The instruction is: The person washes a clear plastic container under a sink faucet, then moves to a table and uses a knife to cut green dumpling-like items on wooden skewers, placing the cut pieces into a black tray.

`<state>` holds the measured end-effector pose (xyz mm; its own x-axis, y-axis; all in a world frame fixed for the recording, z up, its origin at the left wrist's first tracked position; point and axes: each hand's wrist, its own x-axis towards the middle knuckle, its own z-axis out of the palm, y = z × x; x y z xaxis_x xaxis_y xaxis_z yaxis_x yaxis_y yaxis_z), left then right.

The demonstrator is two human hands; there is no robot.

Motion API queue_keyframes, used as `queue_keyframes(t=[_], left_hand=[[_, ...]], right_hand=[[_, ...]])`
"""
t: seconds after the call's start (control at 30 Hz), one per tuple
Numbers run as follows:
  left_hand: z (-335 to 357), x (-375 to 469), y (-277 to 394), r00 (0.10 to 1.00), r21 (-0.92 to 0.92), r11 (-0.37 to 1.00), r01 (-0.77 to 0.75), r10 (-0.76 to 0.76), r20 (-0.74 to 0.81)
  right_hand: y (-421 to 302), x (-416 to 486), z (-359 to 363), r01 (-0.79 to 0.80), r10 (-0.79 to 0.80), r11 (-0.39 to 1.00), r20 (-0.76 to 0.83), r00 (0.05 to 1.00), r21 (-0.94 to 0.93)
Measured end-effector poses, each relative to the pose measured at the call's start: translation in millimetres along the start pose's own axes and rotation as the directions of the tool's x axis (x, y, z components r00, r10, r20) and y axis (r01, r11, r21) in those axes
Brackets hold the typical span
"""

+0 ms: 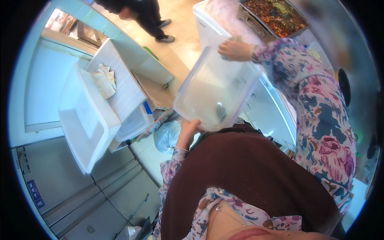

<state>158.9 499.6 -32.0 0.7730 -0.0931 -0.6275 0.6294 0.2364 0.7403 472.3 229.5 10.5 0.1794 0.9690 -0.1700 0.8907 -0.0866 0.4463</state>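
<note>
A clear plastic tub (207,87) is held tilted before my body. My left hand (189,129) grips its near rim, thumb on top. At the far end, my right hand (235,50) is pressed to the tub, fingers curled over what looks like a bunched cloth; blur hides its exact shape. A dark spot or reflection shows low in the tub.
To the left, a white plastic basin (90,120) stands tilted by a white board (120,78) bearing a folded cloth (105,81). A metal tray of reddish food (276,15) sits on the right counter. A plastic bag (167,136) lies on the floor. A person (144,18) stands beyond.
</note>
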Motion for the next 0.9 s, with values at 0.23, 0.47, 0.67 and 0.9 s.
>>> queue_keyframes(t=[0.23, 0.47, 0.67, 0.9], left_hand=[[14.5, -8.3, 9.6, 0.997, 0.05, 0.995, -0.082, 0.082, 0.001], [19.1, -21.2, 6.1, 0.981, 0.033, 0.988, -0.149, 0.152, -0.117], [30.8, -11.1, 13.8, 0.981, 0.0, 0.986, -0.164, 0.164, -0.1], [21.3, -15.3, 11.8, 0.983, 0.01, 0.988, -0.151, 0.152, -0.106]], right_hand=[[-12.0, -2.0, 4.8, -0.056, 0.047, 0.991, -0.083, 0.995, -0.12], [-113.6, -51.5, 22.6, -0.504, 0.241, 0.743, 0.528, 0.815, 0.439], [-198.2, 23.4, -51.3, -0.376, -0.143, 0.348, 0.444, 0.884, 0.859], [-100.3, 36.0, -60.4, -0.686, 0.796, 0.347, 0.187, 0.576, 0.64]])
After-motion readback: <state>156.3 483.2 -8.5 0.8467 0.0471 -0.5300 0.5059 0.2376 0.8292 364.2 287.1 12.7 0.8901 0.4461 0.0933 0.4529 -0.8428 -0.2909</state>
